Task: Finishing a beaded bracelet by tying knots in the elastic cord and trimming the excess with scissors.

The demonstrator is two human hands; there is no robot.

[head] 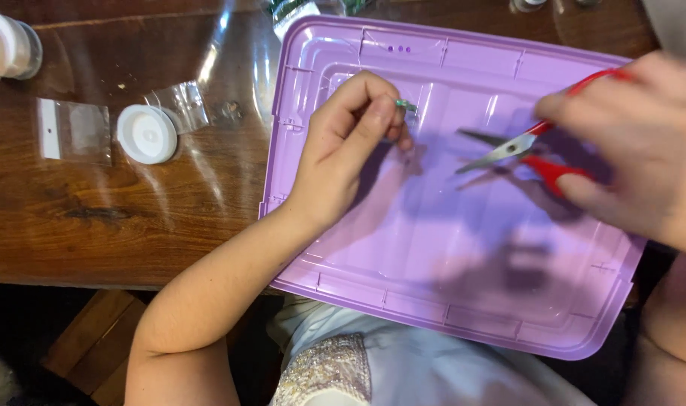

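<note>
Fingers [380, 105] of the left hand [350, 143] are pinched together at centre frame on a tiny greenish bead or bit [407, 104], which pokes out to the right of the fingertips, held just above the purple plastic lid [433, 301] that fills the middle and right of the picture. Over on the right edge, the right hand [643, 143] is closed around the red handles of small scissors [523, 146], and it's blurred, so exactly how those fingers sit in the loops I cannot tell. The blades are slightly parted, their long axis running from the handles at right down and leftward, tips aimed towards the left hand; the bead sits up and to the left of those tips, near but clearly apart. So the left hand has the bead, the right has the cutter, and a gap lies between them over the lid. Whether a thread runs from the bead is too fine to see. Further out, on the brown wooden desk [132, 218] at left, a round white spool [146, 134] lies flat, with a clear little bag [179, 105] just beside it on its upper right and another clear bag [74, 129] to its left. In the far upper left corner stands a white-lidded clear jar [8, 45] with something yellow at its edge. Along the top edge, small containers are cut off and unclear.
</note>
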